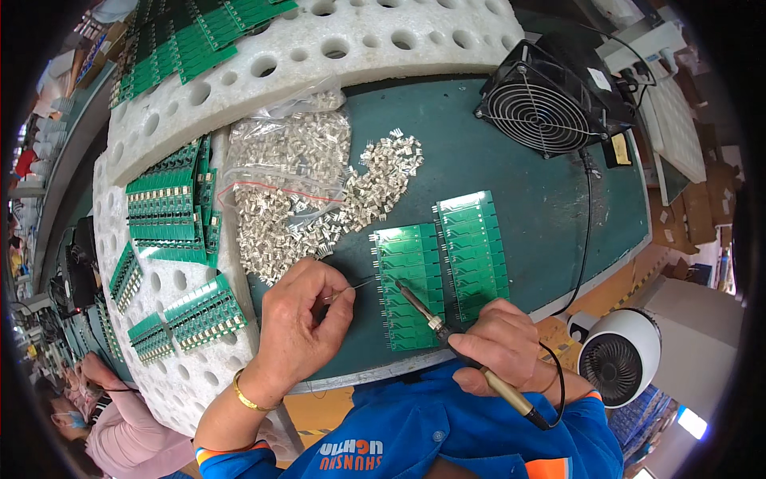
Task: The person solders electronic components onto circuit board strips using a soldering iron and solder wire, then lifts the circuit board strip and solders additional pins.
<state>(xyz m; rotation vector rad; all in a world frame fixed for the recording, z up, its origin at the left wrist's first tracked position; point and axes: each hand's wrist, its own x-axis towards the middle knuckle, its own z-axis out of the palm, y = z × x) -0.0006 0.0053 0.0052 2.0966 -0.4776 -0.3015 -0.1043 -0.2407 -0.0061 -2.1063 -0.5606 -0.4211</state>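
My left hand (307,319) pinches a thin wire (363,283), which reaches toward the left of two green circuit-board panels (408,327). My right hand (499,351) grips a soldering iron (423,307), its tip over that panel near the wire's end. The second green panel (475,247) lies just to the right. Both panels have rows of pins along their edges. Beyond my left hand lies a loose heap of small white connectors (383,180), beside and around a clear bag (283,140) full of similar parts.
White foam trays (183,367) with board stacks (163,211) line the left and back. A square black fan (542,100) stands back right, with cables; a white round fan (618,359) is beyond the mat's edge (590,279). A co-worker (136,435) is at lower left.
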